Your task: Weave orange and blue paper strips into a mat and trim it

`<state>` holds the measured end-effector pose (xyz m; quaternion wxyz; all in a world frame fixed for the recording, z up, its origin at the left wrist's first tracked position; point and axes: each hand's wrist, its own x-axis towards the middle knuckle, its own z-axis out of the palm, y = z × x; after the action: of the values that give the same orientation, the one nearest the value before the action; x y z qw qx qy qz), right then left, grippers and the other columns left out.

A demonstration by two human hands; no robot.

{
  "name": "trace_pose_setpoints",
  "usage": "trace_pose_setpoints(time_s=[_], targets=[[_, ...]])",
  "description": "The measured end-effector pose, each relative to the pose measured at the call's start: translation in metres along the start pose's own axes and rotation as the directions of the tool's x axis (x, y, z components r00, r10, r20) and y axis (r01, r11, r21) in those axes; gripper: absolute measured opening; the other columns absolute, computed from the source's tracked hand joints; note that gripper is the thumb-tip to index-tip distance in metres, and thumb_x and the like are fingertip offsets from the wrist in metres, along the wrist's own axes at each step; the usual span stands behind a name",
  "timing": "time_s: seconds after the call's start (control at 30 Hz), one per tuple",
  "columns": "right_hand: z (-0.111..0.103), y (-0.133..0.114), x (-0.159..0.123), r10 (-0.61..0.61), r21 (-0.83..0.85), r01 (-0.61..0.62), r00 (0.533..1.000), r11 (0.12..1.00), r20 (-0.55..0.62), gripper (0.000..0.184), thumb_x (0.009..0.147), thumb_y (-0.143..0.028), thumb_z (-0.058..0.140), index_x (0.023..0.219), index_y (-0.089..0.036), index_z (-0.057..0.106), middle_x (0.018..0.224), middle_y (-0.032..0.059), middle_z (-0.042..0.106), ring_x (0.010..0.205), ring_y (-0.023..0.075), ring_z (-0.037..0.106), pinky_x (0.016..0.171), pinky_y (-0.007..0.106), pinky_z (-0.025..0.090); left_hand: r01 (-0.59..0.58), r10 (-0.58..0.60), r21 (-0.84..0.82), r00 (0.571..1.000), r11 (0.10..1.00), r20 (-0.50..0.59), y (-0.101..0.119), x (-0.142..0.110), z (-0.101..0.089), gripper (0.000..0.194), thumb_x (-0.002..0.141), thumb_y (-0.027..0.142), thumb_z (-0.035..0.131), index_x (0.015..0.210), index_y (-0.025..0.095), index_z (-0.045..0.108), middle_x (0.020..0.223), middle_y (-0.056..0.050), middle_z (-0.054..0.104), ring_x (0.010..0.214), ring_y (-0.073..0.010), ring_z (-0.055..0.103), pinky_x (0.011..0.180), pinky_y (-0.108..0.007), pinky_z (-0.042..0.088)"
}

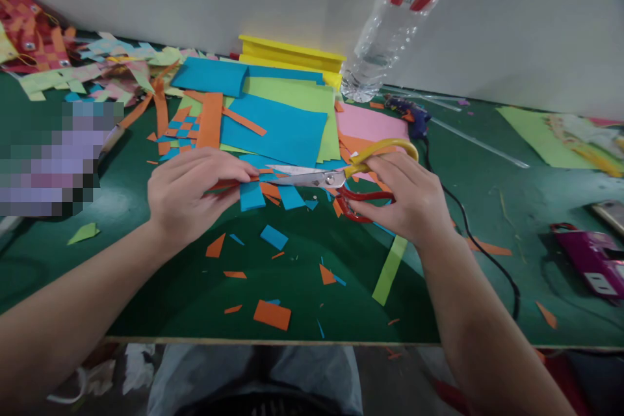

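My right hand (412, 195) grips a pair of scissors (331, 179) by its handle loops, one yellow and one red. The blades point left and stand apart. Between the fingers of my left hand (192, 192) is a folded orange paper strip (227, 183), pinched, with its end by the blade tips. Blue paper pieces (252, 197) hang or lie just below the blades; whether they join the strip I cannot tell. Behind the hands lie blue paper sheets (277, 130), light green sheets (329, 123) and a wide orange strip (210, 120).
Cut scraps such as an orange rectangle (272, 315) dot the green table (170, 299). A plastic bottle (390, 32) stands at the back, beside a glue gun (412, 116) with a black cord. A purple device (592, 260) lies right, woven paper (34, 32) back left.
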<state>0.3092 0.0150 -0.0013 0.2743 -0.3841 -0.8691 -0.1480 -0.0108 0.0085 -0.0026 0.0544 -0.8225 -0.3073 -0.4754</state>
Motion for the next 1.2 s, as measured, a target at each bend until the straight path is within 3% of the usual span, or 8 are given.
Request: trace_pose_setpoints(time_s=[0.2, 0.43, 0.6, 0.9, 1.2], targets=[[-0.0015, -0.0018, 0.002, 0.032, -0.013, -0.032, 0.999, 0.999, 0.042, 0.032, 0.087, -0.042, 0.067, 0.113, -0.024, 0.066, 0.102, 0.0109, 0.073, 0.098, 0.029, 0.07, 0.079, 0.047, 0.06, -0.003, 0.003, -0.017, 1.0, 1.0, -0.003, 0.0017, 0.0038, -0.0009, 0.014, 0.092, 0.017, 0.066, 0.084, 0.028, 0.065, 0.085, 0.005, 0.08, 0.078, -0.0134, 0.075, 0.069, -0.027, 0.062], [-0.0021, -0.0018, 0.0021, -0.078, -0.032, 0.077, 0.996, 0.997, -0.036, 0.03, 0.087, -0.035, 0.069, 0.113, -0.021, 0.064, 0.1, 0.0118, 0.075, 0.095, 0.028, 0.071, 0.076, 0.043, 0.061, 0.025, -0.025, -0.009, 1.0, 1.0, 0.008, 0.0013, 0.0034, -0.0012, 0.011, 0.093, 0.022, 0.067, 0.083, 0.027, 0.065, 0.085, 0.003, 0.08, 0.076, -0.014, 0.074, 0.067, -0.027, 0.062], [-0.0021, -0.0013, 0.0016, -0.029, -0.052, 0.029, 1.0, 0.998, 0.001, 0.028, 0.087, -0.038, 0.067, 0.11, -0.021, 0.066, 0.099, 0.0115, 0.075, 0.094, 0.0283, 0.072, 0.075, 0.044, 0.061, 0.008, -0.008, -0.026, 1.0, 1.0, -0.005, 0.0001, 0.0031, -0.0007, 0.011, 0.092, 0.02, 0.069, 0.083, 0.026, 0.066, 0.083, 0.002, 0.08, 0.076, -0.0135, 0.075, 0.066, -0.025, 0.062], [-0.0032, -0.0014, 0.0018, 0.007, -0.064, -0.004, 0.999, 0.998, 0.047, 0.029, 0.089, -0.04, 0.065, 0.11, -0.021, 0.069, 0.097, 0.011, 0.075, 0.093, 0.0286, 0.072, 0.076, 0.045, 0.062, 0.083, -0.083, -0.008, 0.996, 0.997, 0.027, 0.0004, 0.0027, -0.0007, 0.011, 0.092, 0.028, 0.069, 0.081, 0.03, 0.067, 0.083, 0.005, 0.08, 0.073, -0.0152, 0.075, 0.062, -0.028, 0.063], [-0.0026, -0.0013, 0.002, -0.122, -0.006, 0.122, 0.99, 0.993, -0.072, 0.032, 0.087, -0.027, 0.069, 0.118, -0.018, 0.065, 0.098, 0.0123, 0.075, 0.091, 0.027, 0.072, 0.073, 0.041, 0.061, 0.073, -0.073, -0.065, 0.997, 0.995, 0.009, 0.0, 0.0034, 0.0, 0.013, 0.09, 0.019, 0.069, 0.082, 0.028, 0.067, 0.082, 0.004, 0.079, 0.075, -0.0147, 0.075, 0.063, -0.028, 0.062]])
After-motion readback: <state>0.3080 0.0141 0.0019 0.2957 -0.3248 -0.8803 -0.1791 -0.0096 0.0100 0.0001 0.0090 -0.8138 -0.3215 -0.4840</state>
